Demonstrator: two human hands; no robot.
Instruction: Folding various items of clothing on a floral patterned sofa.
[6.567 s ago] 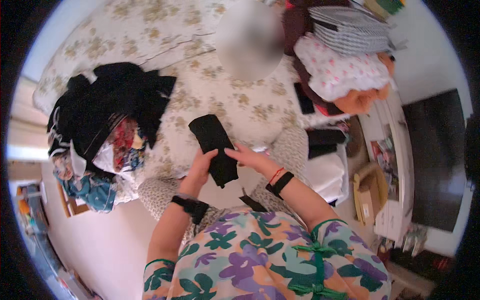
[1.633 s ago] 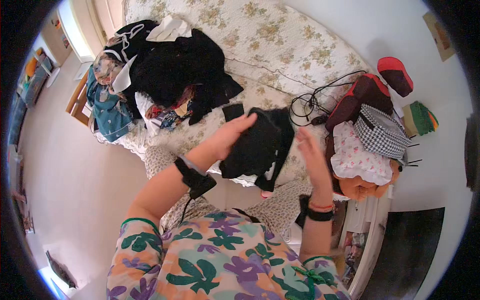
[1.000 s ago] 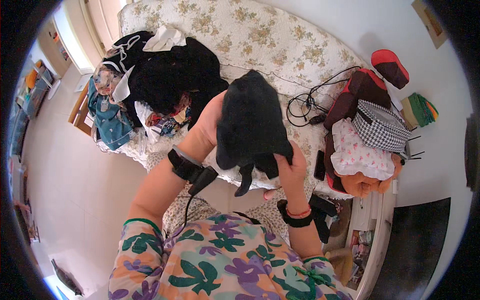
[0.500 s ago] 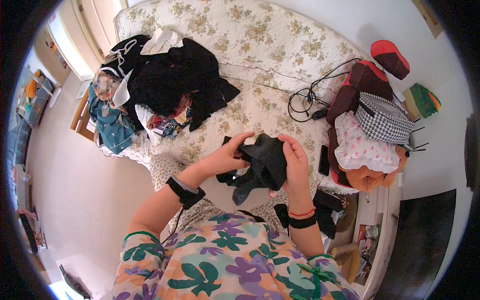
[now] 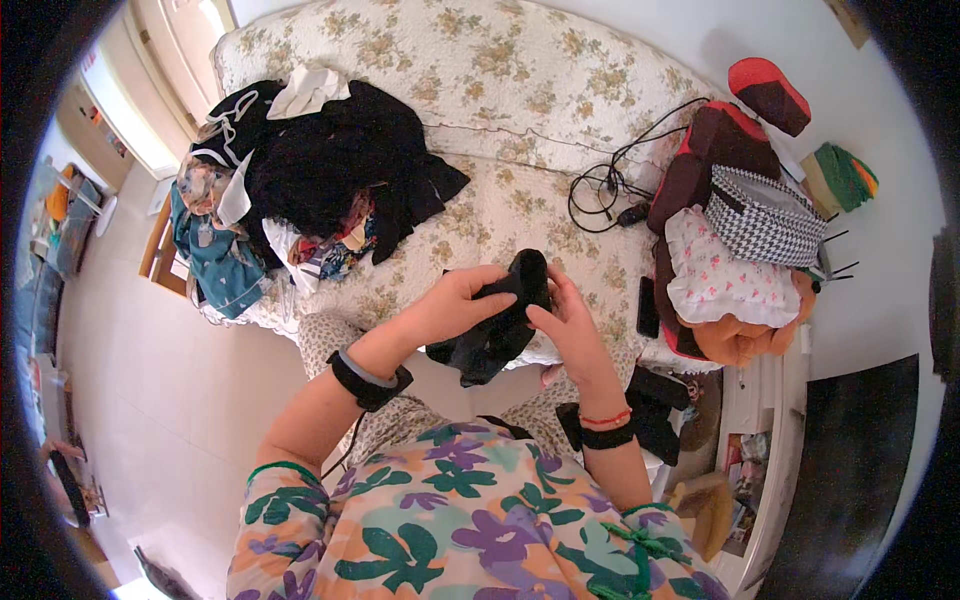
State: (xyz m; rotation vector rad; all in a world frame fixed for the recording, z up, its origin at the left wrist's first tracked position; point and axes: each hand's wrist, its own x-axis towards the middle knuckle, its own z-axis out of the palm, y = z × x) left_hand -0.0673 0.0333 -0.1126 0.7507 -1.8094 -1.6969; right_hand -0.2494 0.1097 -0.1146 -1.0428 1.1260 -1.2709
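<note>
Dark, soft black socks (image 5: 495,335) are bunched between my hands over my lap, in front of the sofa seat. One rounded end sticks up past my fingers, and another part hangs below. My left hand (image 5: 460,305) is closed on the fabric from the left, thumb laid across it. From the right, my right hand (image 5: 570,318) pinches its edge, with thumb and fingers bent round it. Folds and fingers hide part of the socks, so I cannot tell how they are layered.
A sofa (image 5: 520,220) with a floral cover stands ahead. Heaped clothes (image 5: 320,160) lie on its left. To the right are a coiled black cable (image 5: 600,200), a phone (image 5: 648,307), a houndstooth fabric basket (image 5: 765,215) and a frilled pink-patterned cushion (image 5: 730,275).
The socks went from spread and loose to a narrower bundle with a rounded end up. My right hand turned inward, its thumb now on the fabric.
</note>
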